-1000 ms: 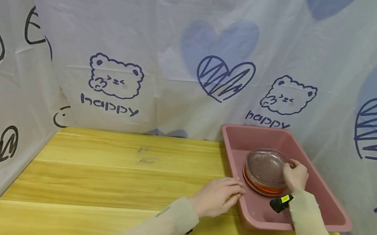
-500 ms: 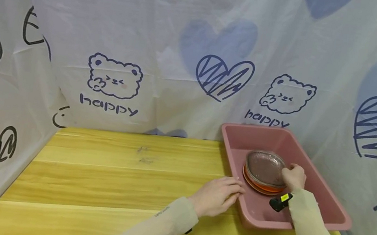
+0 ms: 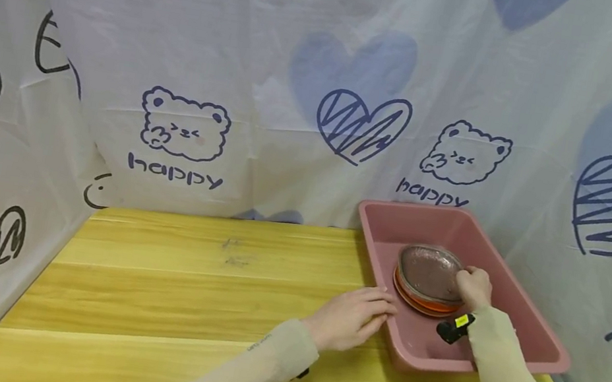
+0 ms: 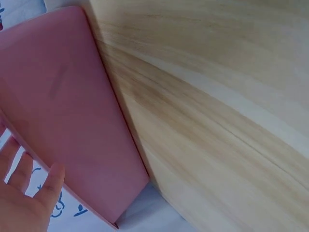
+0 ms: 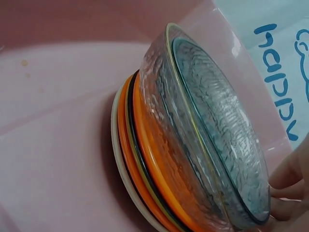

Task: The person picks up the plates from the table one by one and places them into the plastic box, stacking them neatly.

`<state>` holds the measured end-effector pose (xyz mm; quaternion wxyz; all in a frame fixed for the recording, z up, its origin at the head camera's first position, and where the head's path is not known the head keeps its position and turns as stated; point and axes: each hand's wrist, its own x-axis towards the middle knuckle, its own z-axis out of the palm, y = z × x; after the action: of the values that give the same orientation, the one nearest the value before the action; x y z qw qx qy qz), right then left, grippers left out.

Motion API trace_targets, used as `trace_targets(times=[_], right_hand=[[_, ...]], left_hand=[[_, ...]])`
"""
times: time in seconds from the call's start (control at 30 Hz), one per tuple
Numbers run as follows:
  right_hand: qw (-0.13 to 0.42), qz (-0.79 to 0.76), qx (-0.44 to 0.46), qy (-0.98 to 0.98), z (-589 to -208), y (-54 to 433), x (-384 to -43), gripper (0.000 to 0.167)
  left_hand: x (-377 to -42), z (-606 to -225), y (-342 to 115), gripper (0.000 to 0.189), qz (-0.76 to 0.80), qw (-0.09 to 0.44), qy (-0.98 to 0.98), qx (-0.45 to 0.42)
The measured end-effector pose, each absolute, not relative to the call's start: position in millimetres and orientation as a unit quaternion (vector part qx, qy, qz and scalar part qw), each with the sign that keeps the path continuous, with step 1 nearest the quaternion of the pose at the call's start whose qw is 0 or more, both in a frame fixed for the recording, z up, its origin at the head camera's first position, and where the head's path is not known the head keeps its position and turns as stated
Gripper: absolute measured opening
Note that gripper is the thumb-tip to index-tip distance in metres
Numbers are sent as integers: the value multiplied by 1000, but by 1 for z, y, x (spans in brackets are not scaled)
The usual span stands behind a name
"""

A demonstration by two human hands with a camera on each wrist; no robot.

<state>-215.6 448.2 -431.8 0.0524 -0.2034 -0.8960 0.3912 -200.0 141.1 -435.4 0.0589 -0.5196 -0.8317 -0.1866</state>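
Note:
In the right wrist view a blue-green glass bowl sits nested inside a clear textured glass bowl. Orange, black and pale dishes are stacked beneath them. My right hand is at the near right side of this stack and pinches the upper glass bowl's rim; the thumb's contact is hard to see. A pink plastic tub holds the whole stack. With slightly bent fingers, my left hand rests on the tub's left rim, and the left wrist view has its fingers spread beside the rim.
A wooden tabletop extends left of the tub. Behind it and along both sides hangs a white cloth printed with hearts and bears. The tub's back edge is close to the cloth.
The upper glass bowl has come down a little onto the stack, with my right hand following it slightly down and left. My left hand has stayed at the tub's rim.

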Motion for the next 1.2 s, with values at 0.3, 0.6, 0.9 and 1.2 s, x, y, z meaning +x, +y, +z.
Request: trace_targets(times=[0.3, 0.6, 0.9, 1.2], right_hand=[[123, 410, -211, -879, -416, 418, -221, 60], [153, 393, -138, -896, -384, 362, -230, 55], [184, 381, -32, -905, -349, 294, -238, 54], [202, 343, 61, -916, -330, 227, -242, 54]], left_hand=[[-206, -426, 111, 40, -239, 12, -841, -485], [-225, -414, 59, 43, -232, 8, -885, -404], [-244, -397, -1, 49, -229, 19, -913, -336], [-255, -377, -63, 54, -185, 94, -942, -263]])
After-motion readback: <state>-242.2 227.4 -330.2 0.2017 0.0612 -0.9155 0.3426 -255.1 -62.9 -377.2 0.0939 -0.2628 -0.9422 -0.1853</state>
